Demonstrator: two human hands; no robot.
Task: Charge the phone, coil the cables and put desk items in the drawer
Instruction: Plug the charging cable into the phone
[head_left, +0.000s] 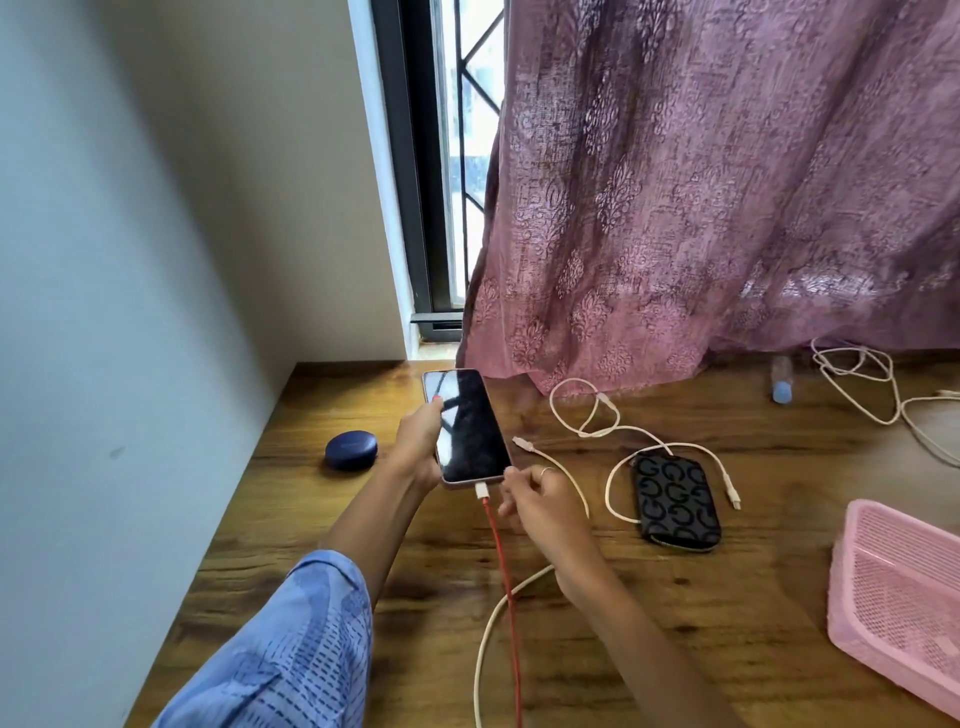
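My left hand grips a phone with a dark screen, held above the wooden desk. A red cable with a white plug is seated in the phone's bottom port. My right hand hovers just right of that plug with fingers loosely curled, and a white cable runs under or through them; whether the fingers hold it I cannot tell. Another white cable lies looped on the desk, partly over a black patterned pouch.
A dark blue earbud case sits left of the phone. A pink mesh basket stands at the right edge. More tangled white cable and a small bottle lie near the purple curtain. A wall borders the left.
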